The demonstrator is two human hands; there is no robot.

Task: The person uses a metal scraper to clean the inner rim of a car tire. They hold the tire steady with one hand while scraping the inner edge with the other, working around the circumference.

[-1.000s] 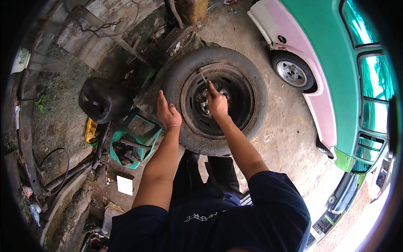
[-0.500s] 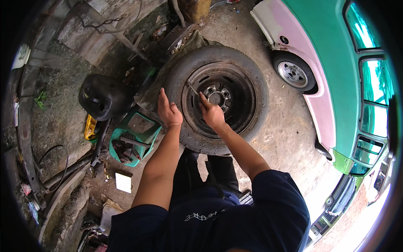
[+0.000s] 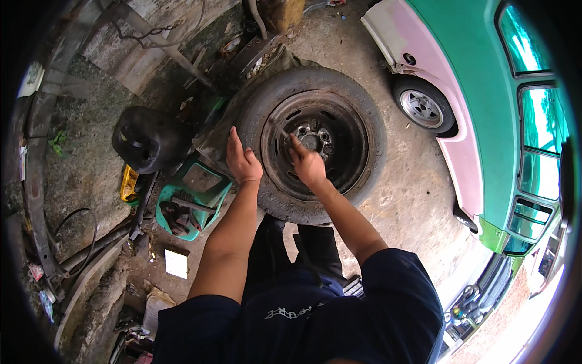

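Note:
A tyre [image 3: 371, 148] mounted on a dark, rusty steel rim [image 3: 357, 159] is in front of me, its hub and bolt holes facing up. My right hand [image 3: 308, 165] is closed round a thin metal rod-like tool [image 3: 281, 128], over the left part of the rim's dish. The tool's tip points up and left toward the rim's edge; its handle is hidden in my fingers. Against the tyre's left side rests my left hand [image 3: 242, 159], fingers stretched out and thumb apart, holding nothing.
A green plastic container [image 3: 209, 182] holding dark tools or parts stands left of the tyre. Beside it are a black rounded tank-like object [image 3: 145, 141] and a yellow crate [image 3: 128, 184]. A green and pink vehicle [image 3: 461, 130] stands at right. A white square piece [image 3: 176, 264] lies on the ground.
My right hand and the tool have barely shifted against the rim. My left hand stays on the tyre. A blurred, colourful shape like a motorcycle has appeared at the far lower right.

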